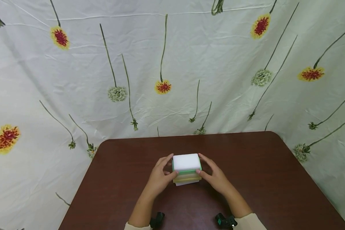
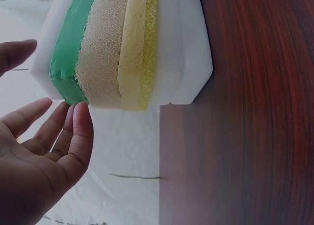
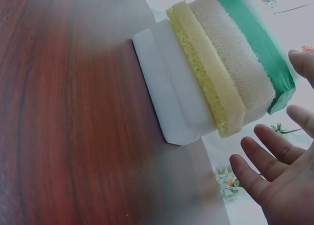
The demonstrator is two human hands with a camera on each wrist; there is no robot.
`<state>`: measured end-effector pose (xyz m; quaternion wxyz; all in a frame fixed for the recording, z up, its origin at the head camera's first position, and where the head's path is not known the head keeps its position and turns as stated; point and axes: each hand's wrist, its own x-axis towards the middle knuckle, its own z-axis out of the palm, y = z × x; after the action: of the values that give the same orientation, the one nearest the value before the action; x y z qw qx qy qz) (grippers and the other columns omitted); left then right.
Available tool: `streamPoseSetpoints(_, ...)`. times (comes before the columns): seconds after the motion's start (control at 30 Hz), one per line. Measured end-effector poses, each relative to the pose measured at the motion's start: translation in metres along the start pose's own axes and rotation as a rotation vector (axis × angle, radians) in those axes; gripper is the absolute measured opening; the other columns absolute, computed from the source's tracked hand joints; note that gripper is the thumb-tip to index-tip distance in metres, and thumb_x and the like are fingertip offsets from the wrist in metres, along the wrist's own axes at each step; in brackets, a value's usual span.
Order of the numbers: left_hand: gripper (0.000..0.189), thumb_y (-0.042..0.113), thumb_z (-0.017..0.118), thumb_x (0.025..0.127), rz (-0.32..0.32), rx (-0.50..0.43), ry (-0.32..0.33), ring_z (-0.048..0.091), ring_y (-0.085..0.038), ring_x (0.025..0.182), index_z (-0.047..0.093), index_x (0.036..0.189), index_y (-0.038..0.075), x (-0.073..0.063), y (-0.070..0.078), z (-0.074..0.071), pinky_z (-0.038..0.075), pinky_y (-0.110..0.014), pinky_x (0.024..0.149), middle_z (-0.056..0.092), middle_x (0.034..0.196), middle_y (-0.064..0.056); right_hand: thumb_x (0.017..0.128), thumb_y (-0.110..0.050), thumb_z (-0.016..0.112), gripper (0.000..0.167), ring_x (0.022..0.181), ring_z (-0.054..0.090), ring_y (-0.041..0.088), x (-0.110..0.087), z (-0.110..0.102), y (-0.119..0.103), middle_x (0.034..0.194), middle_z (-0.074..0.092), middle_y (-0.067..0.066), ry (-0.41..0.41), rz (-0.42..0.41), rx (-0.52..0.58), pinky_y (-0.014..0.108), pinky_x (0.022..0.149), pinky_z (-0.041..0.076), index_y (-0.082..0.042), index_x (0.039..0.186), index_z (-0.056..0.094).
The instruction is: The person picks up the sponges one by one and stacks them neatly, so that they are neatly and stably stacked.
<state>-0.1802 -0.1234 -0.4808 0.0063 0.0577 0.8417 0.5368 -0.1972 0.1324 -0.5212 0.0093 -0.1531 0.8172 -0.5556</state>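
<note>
A stack of sponges stands on the table, between my two hands. Two white blocks (image 3: 169, 82) make the bottom. Above them come a yellow sponge (image 3: 208, 63), a beige porous sponge with a green layer (image 2: 73, 43), and a white block (image 1: 186, 162) on top. My left hand (image 1: 160, 177) is at the left side; in the left wrist view its fingertips are at the green layer's corner, thumb beside the top block. My right hand (image 1: 217, 179) is at the right side, fingers spread; in the right wrist view its thumb tip is close by the green layer.
The dark brown wooden table (image 1: 126, 198) has rounded far corners. A white cloth with printed flowers (image 1: 138, 44) hangs behind and beside it. Black devices (image 1: 225, 221) sit at both wrists, near the light sleeves.
</note>
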Motion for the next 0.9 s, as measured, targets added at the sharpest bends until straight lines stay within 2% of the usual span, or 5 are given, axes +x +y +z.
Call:
streamPoseSetpoints(0.13,0.061,0.032,0.075,0.091,0.004,0.0,0.017,0.058,-0.022,0.118,0.053,0.148,0.026,0.0003,-0.0012,0.0001,0.053,-0.025,0.083,0.053,0.143,-0.002,0.096,-0.028,0.071,0.066,0.145,0.04,0.034,0.0021,0.0001,-0.0011,0.154,0.046,0.009,0.013,-0.056,0.027,0.06,0.113,0.039,-0.027,0.155,0.041)
streamPoseSetpoints(0.27,0.052,0.032,0.073,0.094,0.006,-0.015,0.035,0.056,-0.021,0.12,0.058,0.143,0.025,0.0016,-0.0027,0.001,0.052,-0.024,0.082,0.056,0.139,-0.001,0.098,-0.024,0.067,0.06,0.139,0.046,0.031,0.0032,0.0009,-0.0019,0.149,0.049,0.01,0.023,-0.094,0.046,0.057,0.112,0.041,-0.023,0.154,0.044)
streamPoseSetpoints(0.47,0.051,0.027,0.073,0.093,0.003,-0.009,0.036,0.057,-0.022,0.119,0.059,0.142,0.023,0.004,-0.0043,0.0022,0.053,-0.023,0.081,0.057,0.138,-0.002,0.1,-0.028,0.064,0.053,0.142,0.042,0.029,0.0025,0.0021,-0.0028,0.15,0.05,0.007,0.033,-0.081,0.027,0.061,0.113,0.036,-0.029,0.151,0.047)
streamPoseSetpoints(0.7,0.05,0.03,0.073,0.094,-0.001,-0.001,0.031,0.057,-0.021,0.118,0.059,0.142,0.024,0.0044,-0.0061,0.0013,0.053,-0.025,0.083,0.058,0.138,-0.002,0.101,-0.029,0.063,0.055,0.143,0.04,0.033,0.0019,0.0016,-0.0035,0.15,0.049,0.008,0.023,-0.069,0.024,0.068,0.112,0.033,-0.022,0.153,0.046)
streamPoseSetpoints(0.9,0.049,0.033,0.072,0.094,0.001,-0.011,0.046,0.056,-0.02,0.12,0.059,0.141,0.026,0.0021,-0.0057,-0.0011,0.053,-0.029,0.088,0.055,0.14,-0.001,0.099,-0.027,0.066,0.055,0.14,0.044,0.03,0.0048,0.0012,-0.0031,0.148,0.052,0.006,0.04,-0.084,0.025,0.063,0.112,0.036,-0.026,0.151,0.048)
